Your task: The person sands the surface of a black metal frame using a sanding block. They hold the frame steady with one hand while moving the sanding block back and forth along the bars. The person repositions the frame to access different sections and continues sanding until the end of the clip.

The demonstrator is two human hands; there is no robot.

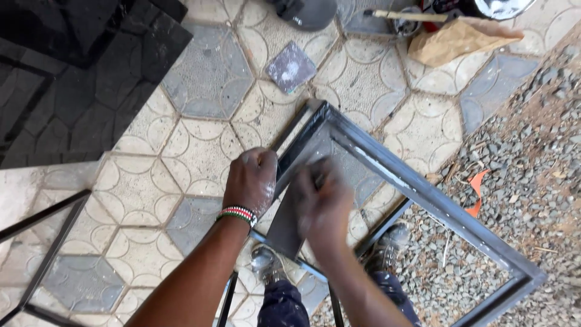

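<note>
The left hand (251, 180), fingers clenched, grips the upper bar of a grey metal frame (423, 194) standing over the patterned paving (200, 72). The right hand (324, 197) is blurred, pressing a small pad against the frame's inner panel (287, 227); its fingers' grasp I cannot tell.

metal frame (423, 194): dark grey with a pale whitish streak
paving (200, 145): cream and grey hexagons with curved petal lines
bracelet (238, 214): red, white, green and black beaded stripes
paper bag (457, 39): tan brown
gravel (538, 151): grey-brown
scrap (476, 191): orange
</note>
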